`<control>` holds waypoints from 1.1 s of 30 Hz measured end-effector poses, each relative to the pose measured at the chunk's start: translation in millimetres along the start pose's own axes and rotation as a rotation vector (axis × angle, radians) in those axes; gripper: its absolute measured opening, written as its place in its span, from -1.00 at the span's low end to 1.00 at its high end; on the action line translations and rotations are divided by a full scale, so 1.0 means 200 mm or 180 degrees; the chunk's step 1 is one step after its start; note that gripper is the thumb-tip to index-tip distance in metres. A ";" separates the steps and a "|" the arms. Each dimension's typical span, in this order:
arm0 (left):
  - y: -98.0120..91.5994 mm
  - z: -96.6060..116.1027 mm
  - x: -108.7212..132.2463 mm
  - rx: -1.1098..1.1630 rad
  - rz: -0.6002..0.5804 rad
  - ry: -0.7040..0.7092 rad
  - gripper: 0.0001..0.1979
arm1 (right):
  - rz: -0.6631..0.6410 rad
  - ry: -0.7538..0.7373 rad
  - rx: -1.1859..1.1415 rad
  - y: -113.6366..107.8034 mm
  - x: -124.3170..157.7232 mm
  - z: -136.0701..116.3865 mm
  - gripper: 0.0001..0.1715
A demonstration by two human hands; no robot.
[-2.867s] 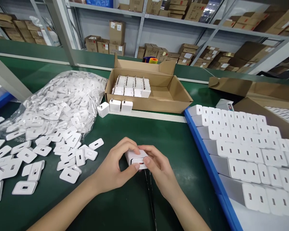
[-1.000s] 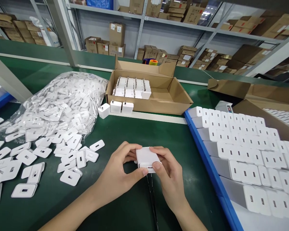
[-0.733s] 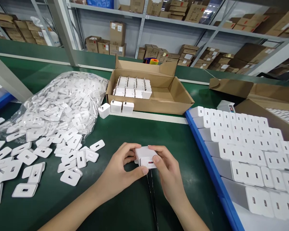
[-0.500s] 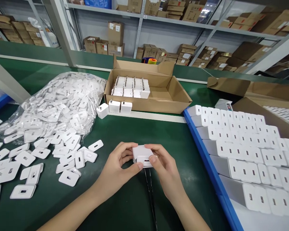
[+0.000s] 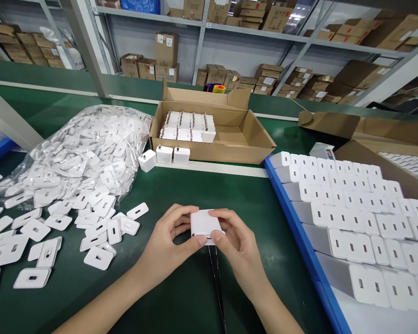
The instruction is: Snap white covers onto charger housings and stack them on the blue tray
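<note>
Between my two hands, above the green table, is a white charger housing [image 5: 202, 221]. My left hand [image 5: 172, 243] grips its left side, thumb at the near edge and fingers at the back. On the right side my right hand [image 5: 237, 241] pinches it the same way. A thin white piece shows along the housing's near edge, partly hidden by the thumbs. Dark cords [image 5: 217, 283] run from below the hands toward me. Loose white face plates [image 5: 99, 257] with slots lie to the left of my left hand.
A clear bag [image 5: 90, 144] bulges with white plates at the left. Behind, an open cardboard box [image 5: 230, 153] holds white chargers with pins; several similar chargers [image 5: 164, 154] stand before it. Rows of white housings fill a blue-edged tray [image 5: 299, 241] at the right.
The housing has tilted in my hands, so more of its flat top faces me and its slotted near end is now mostly hidden. Both hands keep hold of it.
</note>
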State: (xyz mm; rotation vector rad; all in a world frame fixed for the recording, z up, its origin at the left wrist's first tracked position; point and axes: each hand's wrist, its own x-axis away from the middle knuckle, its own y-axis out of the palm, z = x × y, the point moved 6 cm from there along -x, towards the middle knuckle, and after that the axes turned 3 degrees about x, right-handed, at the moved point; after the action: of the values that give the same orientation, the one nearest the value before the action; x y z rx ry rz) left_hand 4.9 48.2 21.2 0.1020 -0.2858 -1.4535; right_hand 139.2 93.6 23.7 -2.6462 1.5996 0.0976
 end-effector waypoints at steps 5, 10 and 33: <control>0.00 0.01 0.00 -0.0180 -0.0005 0.0073 -0.67 | -0.0036 0.0078 0.0040 0.01 0.00 -0.02 -0.72; 0.00 0.01 0.01 -0.0337 0.0034 0.0103 -0.68 | 0.0017 0.0087 0.0079 0.01 0.00 -0.03 -0.70; 0.02 -0.04 0.00 0.0199 -0.0342 -0.0240 -0.62 | 0.0091 0.0112 0.0065 -0.02 -0.01 0.00 -0.76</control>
State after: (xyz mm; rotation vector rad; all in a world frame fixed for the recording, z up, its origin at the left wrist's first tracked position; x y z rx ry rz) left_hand 10.1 48.5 14.5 0.1148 -0.3925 -1.5574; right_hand 142.3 97.4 24.2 -2.6248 1.6399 0.0358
